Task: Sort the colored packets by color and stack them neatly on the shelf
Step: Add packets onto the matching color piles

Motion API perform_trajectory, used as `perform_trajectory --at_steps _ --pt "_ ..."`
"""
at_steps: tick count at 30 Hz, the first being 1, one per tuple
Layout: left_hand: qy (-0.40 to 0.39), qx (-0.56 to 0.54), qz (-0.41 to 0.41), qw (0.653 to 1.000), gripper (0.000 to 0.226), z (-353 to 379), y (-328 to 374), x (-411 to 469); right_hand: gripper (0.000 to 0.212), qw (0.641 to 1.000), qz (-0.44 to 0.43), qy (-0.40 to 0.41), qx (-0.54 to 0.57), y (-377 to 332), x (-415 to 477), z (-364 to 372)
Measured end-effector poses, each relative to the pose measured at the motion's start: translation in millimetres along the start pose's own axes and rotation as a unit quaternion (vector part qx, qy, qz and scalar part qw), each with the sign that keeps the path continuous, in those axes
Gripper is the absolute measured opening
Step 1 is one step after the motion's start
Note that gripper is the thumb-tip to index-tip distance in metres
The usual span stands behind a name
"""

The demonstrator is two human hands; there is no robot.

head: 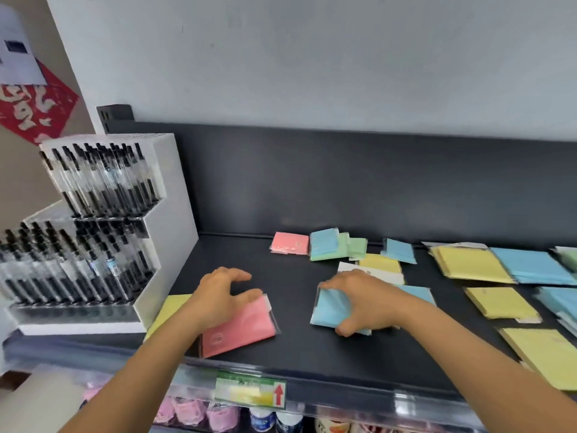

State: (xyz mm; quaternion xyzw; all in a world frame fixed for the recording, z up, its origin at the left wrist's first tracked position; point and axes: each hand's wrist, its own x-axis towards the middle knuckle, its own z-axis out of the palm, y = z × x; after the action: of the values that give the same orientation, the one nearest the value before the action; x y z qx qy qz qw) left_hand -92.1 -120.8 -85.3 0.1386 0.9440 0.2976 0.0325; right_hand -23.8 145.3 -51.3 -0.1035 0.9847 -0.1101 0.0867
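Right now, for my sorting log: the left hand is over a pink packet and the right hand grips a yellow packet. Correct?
No. The head view shows the right hand gripping a blue packet, not yellow; the left hand is over a pink packet.

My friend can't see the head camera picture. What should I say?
Two hands sort colored packets on a dark shelf: right hand grips a blue packet, left hand touches a pink packet. More packets lie around; a pen display stands left.

On the shelf (299, 354), the pen display (103, 232) stands at nine o'clock, small packets (324, 245) at twelve, larger packets (487, 267) toward three, a near packet (327, 310) at six.
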Motion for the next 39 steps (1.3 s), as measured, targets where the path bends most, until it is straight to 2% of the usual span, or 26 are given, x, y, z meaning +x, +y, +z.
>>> perform_trajectory --at_steps 3,6,10,13,17,20,24,26,28,29,31,34,39 --pt "-0.168 0.152 0.049 0.973 0.092 -14 -1 -9 0.086 1.000 -0.004 0.026 0.008 -14 7 3" --pt "-0.207 0.190 0.073 0.957 0.104 -22 1 -16 0.087 0.999 -0.009 0.048 0.014 -25 12 2" --pt "-0.178 0.174 0.077 0.966 0.091 -26 4 -20 0.086 0.998 -0.007 0.056 0.004 -34 17 2" --pt "-0.123 0.141 0.066 0.980 0.075 -28 10 -17 0.085 0.998 -0.002 0.062 0.007 -40 18 3" --pt "-0.050 0.007 0.075 0.996 0.031 -30 20 -3 0.084 0.995 0.019 0.096 0.035 -36 9 -2" --pt "-0.016 -0.060 0.102 0.993 0.011 -24 37 2 0.084 0.987 0.052 0.144 0.052 -23 -3 -10" --pt "0.032 -0.214 0.112 0.970 0.009 -12 73 5 0.084 0.975 0.087 0.198 0.050 -2 -24 -20" --pt "0.067 -0.310 0.091 0.944 0.028 -7 91 8 0.085 0.970 0.098 0.218 0.053 8 -36 -23" --pt "0.044 -0.389 0.070 0.917 0.058 4 107 13 0.085 0.965 0.110 0.232 0.058 21 -51 -26" --pt "0.021 -0.410 0.062 0.910 0.066 10 113 15 0.085 0.963 0.115 0.238 0.059 28 -58 -26" --pt "-0.010 -0.408 0.065 0.911 0.056 22 128 17 0.085 0.959 0.124 0.246 0.063 43 -74 -28" --pt "-0.013 -0.394 0.083 0.915 0.037 47 169 10 0.085 0.951 0.146 0.262 0.080 79 -107 -31" --pt "0.013 -0.392 0.123 0.912 0.028 83 240 -3 0.083 0.941 0.150 0.292 0.077 133 -155 -34"
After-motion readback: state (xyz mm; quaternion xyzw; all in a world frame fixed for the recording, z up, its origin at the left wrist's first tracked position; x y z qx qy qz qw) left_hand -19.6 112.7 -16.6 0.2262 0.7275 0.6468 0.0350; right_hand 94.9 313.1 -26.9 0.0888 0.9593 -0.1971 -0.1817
